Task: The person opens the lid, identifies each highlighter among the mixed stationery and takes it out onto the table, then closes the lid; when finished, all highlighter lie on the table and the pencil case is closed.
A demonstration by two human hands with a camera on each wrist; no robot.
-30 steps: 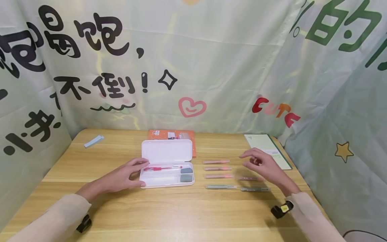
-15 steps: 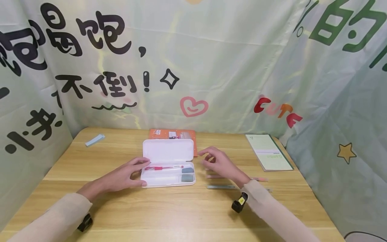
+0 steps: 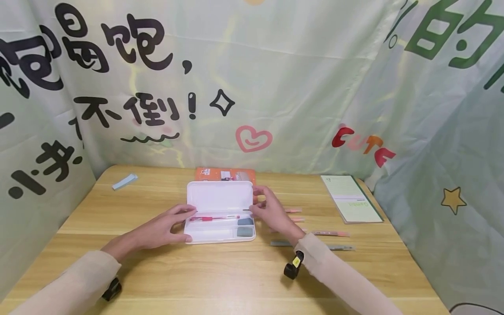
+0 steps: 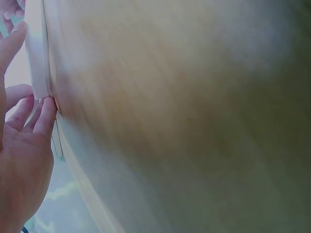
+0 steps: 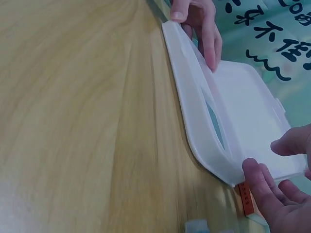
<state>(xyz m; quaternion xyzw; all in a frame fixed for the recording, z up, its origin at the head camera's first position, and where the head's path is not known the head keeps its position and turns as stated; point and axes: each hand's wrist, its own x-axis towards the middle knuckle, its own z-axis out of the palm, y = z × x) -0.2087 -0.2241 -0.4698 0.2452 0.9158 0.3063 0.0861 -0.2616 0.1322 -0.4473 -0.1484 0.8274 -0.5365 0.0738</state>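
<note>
A white pencil case lies with its lid raised. Inside are a red pen and two grey-blue blocks that look like erasers. My left hand grips the case's left end, thumb at the front corner and fingertips at the back. At the lid's right edge is my right hand, its fingertips touching the edge with thumb and fingers spread apart. In the right wrist view the right fingers meet the case near the hinge. Little of the case shows in the left wrist view.
Pink pens and grey pens lie right of the case, partly hidden by my right arm. Behind the case is an orange booklet. A lined notepad sits back right, a light blue strip back left.
My right hand has moved left from above the pens to the lid's right edge. My left hand has stayed on the pencil case.
</note>
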